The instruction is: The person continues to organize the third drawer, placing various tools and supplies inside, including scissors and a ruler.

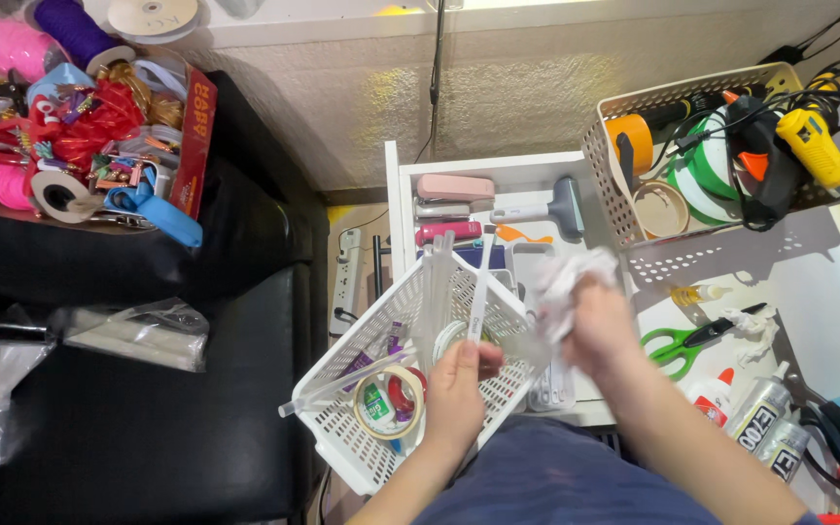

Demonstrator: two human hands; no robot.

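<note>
My left hand (461,384) grips the rim of a white plastic basket (342,442) that rests tilted on my lap. Inside it lie a roll of clear tape (388,399), long white sticks (439,282) and small coloured items. My right hand (597,326) is closed on a crumpled white cloth (566,277) pressed against the basket's right edge. The hand looks blurred.
An open white drawer (498,175) behind the basket holds a pink stapler (454,188) and a scraper (551,206). At right, a beige basket (624,209) with glue guns and tape rolls, green scissors (673,345), glue bottles (755,408). A ribbon-filled box (80,117) sits at left.
</note>
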